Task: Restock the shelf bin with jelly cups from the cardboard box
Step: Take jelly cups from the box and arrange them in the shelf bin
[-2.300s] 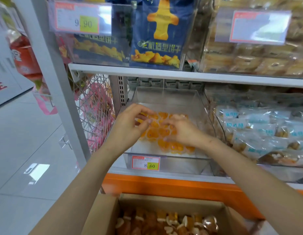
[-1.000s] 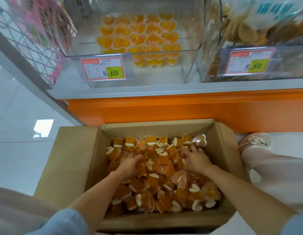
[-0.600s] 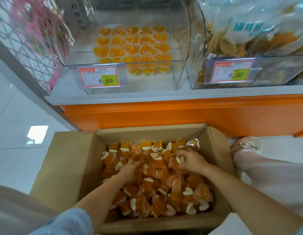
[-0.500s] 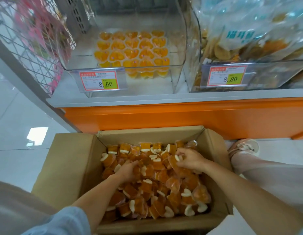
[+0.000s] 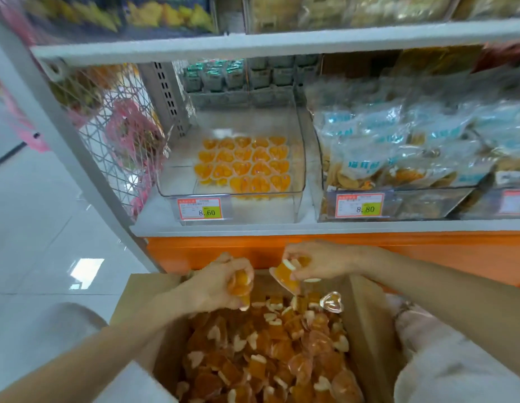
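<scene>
Several jelly cups (image 5: 285, 277) are up off the pile. Your right hand (image 5: 317, 263) pinches a couple of them by their rims, and your left hand (image 5: 221, 286) is curled round a small clutch of them. Both hands sit just above the far edge of the cardboard box (image 5: 131, 301). Below them the box looks close to full, with orange cups heaped on their sides and white heart-shaped lids showing everywhere. The shelf bin (image 5: 299, 181) above the 8.60 price tag (image 5: 200, 209) holds one flat patch of cups set lid-up in rows. Bare floor is left at its front and left side, and nothing is stacked on top, so I judge the restocking is at an early stage with many trips to go. Half a second ago both hands were down among the cups in the box. Now they have risen loaded towards the shelf, and your view has tipped up to take in the bagged snacks (image 5: 398, 158) in the next bin.
</scene>
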`<state>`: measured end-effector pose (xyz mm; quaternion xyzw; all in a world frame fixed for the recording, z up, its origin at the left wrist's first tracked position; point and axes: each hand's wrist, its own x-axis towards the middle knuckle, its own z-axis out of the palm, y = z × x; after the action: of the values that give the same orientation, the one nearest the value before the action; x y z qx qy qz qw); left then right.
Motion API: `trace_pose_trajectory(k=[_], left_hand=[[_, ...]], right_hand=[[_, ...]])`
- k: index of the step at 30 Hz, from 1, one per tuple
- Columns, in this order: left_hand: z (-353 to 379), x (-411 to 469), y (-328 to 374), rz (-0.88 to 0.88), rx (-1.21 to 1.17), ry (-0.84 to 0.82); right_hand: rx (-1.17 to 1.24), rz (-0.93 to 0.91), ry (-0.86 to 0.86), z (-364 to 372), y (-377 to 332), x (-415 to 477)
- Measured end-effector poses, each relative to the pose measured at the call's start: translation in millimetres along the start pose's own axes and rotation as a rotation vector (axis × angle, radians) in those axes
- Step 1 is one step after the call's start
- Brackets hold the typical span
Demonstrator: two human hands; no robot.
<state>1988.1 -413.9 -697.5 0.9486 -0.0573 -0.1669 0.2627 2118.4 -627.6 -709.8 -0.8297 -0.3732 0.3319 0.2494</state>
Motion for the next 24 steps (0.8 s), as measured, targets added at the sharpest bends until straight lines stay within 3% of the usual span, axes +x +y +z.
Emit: trace_pose_trajectory(k=[4, 6, 9, 17, 24], left_hand=[[-73, -40, 45, 0.118, -0.312, 0.192], [-107, -36, 56, 0.189, -0.309, 0.333], [-149, 4, 59, 0.139, -0.303, 0.511], [-152, 150, 2, -0.089, -0.154, 0.523], [-151, 161, -8, -0.188, -0.217, 0.53]], right_hand=[[0.023, -0.147, -0.01, -36, -42, -26], [0.059, -0.202, 0.0, -48, -56, -35], [0.221, -0.239, 0.079, -60, -69, -41], [0.296, -0.229, 0.14, -63, -75, -39], [0.328, -0.252, 0.21, -61, -77, -31]])
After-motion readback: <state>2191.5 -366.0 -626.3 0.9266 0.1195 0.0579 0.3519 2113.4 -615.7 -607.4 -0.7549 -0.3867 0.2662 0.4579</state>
